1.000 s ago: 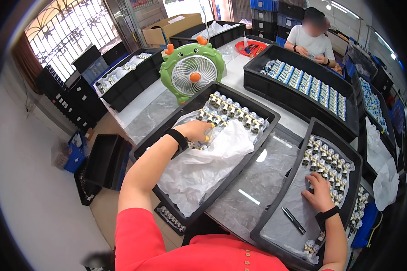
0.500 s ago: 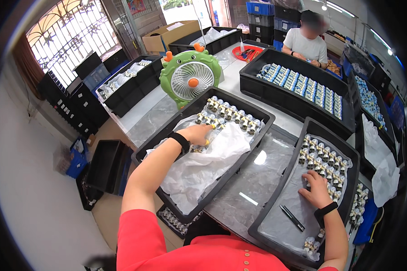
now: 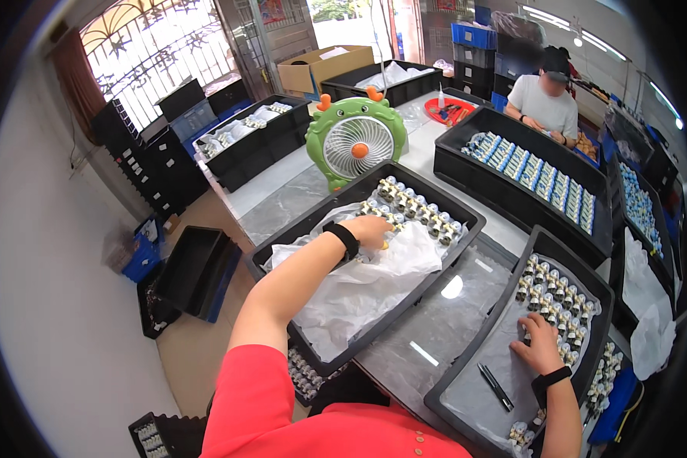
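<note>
My left hand (image 3: 372,231) reaches into the left black tray (image 3: 362,353). Its fingers, with yellow coverings on the tips, are apart beside small white-and-gold figurines (image 3: 412,204) with dark bases. White sheeting (image 3: 374,282) lies under and in front of that hand, covering part of the tray. My right hand (image 3: 540,347) is in the right black tray (image 3: 435,398), at the near-left edge of the rows of similar figurines (image 3: 561,294). Its fingers curve around a figurine there, mostly hidden by the hand. A black pen (image 3: 496,387) lies on the liner beside it.
A green animal-shaped fan (image 3: 356,141) stands behind the left tray. Farther right, a deep black bin (image 3: 454,162) holds rows of blue-and-white pieces. Across the table sits a person (image 3: 543,103) at work. Empty-looking black crates (image 3: 195,271) stand on the floor at left.
The head view has shifted, so the scene sits farther right and slightly lower. My left hand stays among the left tray's figurines; my right hand remains by its rows.
</note>
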### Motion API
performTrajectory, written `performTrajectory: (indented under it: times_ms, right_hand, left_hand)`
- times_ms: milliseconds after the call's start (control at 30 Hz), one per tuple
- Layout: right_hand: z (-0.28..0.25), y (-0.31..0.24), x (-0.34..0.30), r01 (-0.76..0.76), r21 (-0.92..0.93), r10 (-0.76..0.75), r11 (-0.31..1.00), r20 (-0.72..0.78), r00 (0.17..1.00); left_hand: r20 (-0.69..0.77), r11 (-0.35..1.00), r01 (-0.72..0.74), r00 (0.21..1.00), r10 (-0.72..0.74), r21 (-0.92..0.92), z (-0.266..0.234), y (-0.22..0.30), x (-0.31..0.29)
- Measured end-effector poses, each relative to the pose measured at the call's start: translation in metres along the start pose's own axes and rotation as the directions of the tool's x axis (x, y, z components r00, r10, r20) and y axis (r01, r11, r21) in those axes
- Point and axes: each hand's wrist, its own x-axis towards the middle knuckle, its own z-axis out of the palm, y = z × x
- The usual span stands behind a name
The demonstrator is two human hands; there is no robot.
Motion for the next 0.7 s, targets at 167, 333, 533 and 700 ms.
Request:
performTrajectory:
  times_ms: [167, 333, 533, 700]
  right_hand:
    - [0.002, 0.000, 0.002, 0.009, 0.007, -0.009, 1.000, 0.001, 1.000]
    - [0.002, 0.000, 0.001, 0.013, -0.011, -0.013, 1.000, 0.003, 1.000]
    - [0.005, 0.006, 0.000, 0.001, -0.019, -0.001, 1.000, 0.006, 1.000]
    - [0.007, 0.005, 0.003, 0.009, -0.020, -0.009, 1.000, 0.016, 1.000]
  left_hand:
    - [-0.189, 0.980, -0.174, 0.970, 0.155, -0.092, -0.039, 0.045, -0.035]
    - [-0.361, 0.821, -0.558, 0.795, 0.488, -0.120, -0.048, 0.121, -0.066]
    - [-0.459, 0.524, -0.851, 0.474, 0.751, -0.022, -0.015, 0.194, -0.082]
    - [-0.387, 0.325, -0.944, 0.319, 0.866, -0.049, 0.022, 0.228, -0.101]
